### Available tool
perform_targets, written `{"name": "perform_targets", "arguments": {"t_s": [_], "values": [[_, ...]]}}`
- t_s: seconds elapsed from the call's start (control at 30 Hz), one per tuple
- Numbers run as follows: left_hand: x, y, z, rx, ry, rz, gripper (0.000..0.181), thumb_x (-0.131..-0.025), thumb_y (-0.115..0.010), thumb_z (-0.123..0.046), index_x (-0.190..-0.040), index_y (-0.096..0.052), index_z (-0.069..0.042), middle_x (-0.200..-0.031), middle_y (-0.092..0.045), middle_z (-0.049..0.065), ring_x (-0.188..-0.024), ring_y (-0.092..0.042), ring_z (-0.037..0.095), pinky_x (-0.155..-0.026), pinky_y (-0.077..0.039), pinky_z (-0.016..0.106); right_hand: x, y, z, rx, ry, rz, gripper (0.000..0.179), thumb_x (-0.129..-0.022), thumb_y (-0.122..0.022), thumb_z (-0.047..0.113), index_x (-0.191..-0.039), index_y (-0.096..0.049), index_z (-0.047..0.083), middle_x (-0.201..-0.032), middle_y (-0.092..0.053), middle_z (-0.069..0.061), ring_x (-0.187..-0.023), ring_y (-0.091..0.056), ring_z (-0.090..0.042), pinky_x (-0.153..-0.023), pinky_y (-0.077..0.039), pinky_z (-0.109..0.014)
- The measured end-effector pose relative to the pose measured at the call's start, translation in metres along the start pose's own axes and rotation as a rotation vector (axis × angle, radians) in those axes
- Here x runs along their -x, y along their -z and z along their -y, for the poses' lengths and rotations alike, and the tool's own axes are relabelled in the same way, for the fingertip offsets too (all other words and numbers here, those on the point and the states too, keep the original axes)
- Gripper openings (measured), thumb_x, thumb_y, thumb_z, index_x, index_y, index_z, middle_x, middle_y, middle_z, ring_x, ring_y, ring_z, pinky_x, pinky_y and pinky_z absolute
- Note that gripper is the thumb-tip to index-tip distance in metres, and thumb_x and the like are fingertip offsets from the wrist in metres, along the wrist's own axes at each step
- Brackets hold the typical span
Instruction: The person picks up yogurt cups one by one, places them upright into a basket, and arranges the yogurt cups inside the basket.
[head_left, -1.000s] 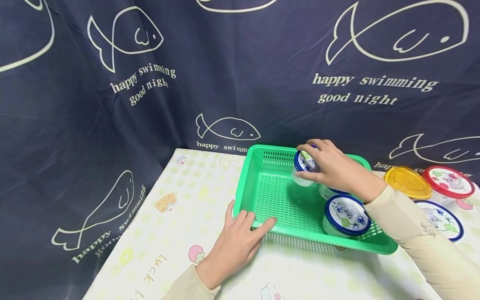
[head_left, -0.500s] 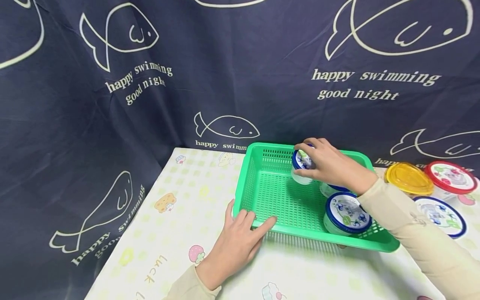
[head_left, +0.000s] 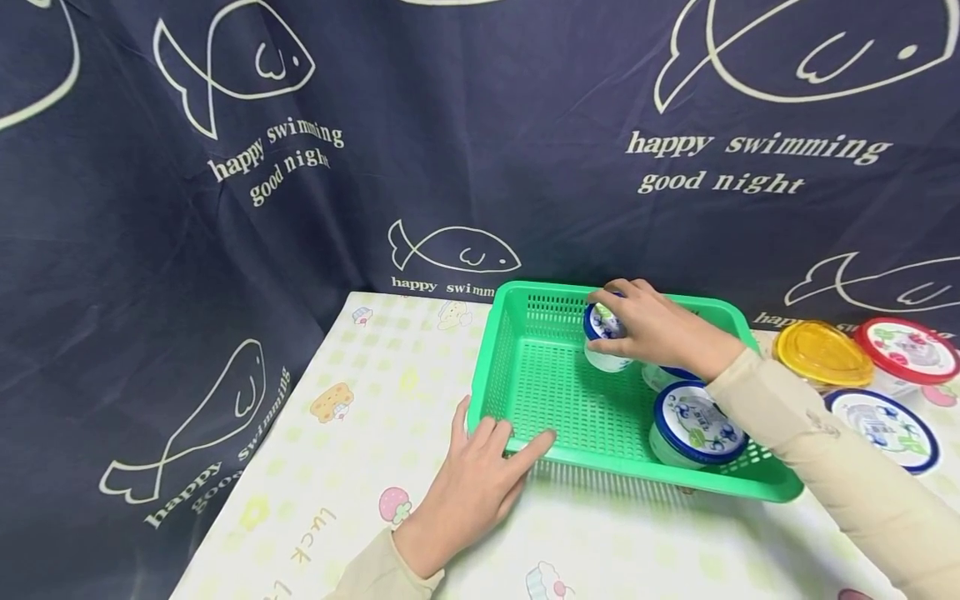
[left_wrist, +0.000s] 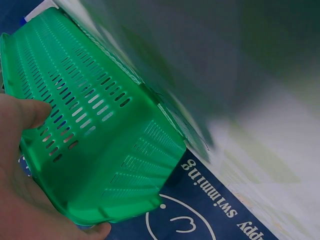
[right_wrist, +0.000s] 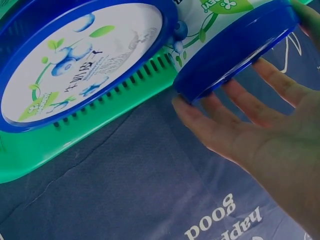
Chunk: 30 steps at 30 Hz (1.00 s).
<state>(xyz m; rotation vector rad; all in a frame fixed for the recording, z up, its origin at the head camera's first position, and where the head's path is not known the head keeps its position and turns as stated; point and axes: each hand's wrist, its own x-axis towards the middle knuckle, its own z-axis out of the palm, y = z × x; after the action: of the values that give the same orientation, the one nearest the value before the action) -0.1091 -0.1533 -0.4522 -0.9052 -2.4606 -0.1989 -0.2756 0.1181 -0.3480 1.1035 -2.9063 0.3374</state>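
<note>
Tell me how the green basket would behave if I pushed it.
The green basket is probably light for its size, since its plastic walls are full of slots. It seems fairly stiff, as its rim runs straight. Being broad and low, it would likely slide rather than tip, though the front blue-lidded tub may weigh down its right end.
</note>
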Motion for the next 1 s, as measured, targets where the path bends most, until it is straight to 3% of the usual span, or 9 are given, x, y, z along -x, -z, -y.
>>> {"name": "perform_targets", "arguments": {"t_s": [0.23,0.6,1.0], "values": [[0.001,-0.001,0.000,0.009,0.010,0.011,0.042,-0.101,-0.040,-0.027,-0.142,-0.050,-0.033,-0.090,-0.049,0.002,-0.089,-0.050,0.024,-0.112,-0.012,0.070,-0.007,-0.005,-0.003,0.010,-0.006,0.032,0.066,-0.087,-0.075,0.040,-0.139,-0.053,0.007,-0.137,-0.048,-0.027,-0.122,-0.046,-0.045,-0.092,-0.046,-0.060],[0.000,0.001,0.001,-0.015,0.001,0.032,0.051,-0.095,-0.057,-0.023,-0.144,-0.048,-0.034,-0.090,-0.049,0.001,-0.083,-0.048,0.022,-0.111,-0.017,0.071,-0.011,-0.013,-0.005,0.017,0.005,0.048,0.066,-0.088,-0.075,0.040,-0.139,-0.052,0.007,-0.136,-0.049,-0.026,-0.119,-0.047,-0.044,-0.091,-0.046,-0.059],[-0.001,0.002,0.000,-0.015,0.003,0.044,0.051,-0.095,-0.058,-0.024,-0.144,-0.047,-0.034,-0.091,-0.050,0.003,-0.085,-0.049,0.023,-0.109,-0.020,0.071,-0.012,-0.022,-0.007,0.048,0.015,0.025,0.067,-0.086,-0.076,0.042,-0.137,-0.055,0.006,-0.134,-0.051,-0.024,-0.117,-0.049,-0.041,-0.092,-0.047,-0.057]]}}
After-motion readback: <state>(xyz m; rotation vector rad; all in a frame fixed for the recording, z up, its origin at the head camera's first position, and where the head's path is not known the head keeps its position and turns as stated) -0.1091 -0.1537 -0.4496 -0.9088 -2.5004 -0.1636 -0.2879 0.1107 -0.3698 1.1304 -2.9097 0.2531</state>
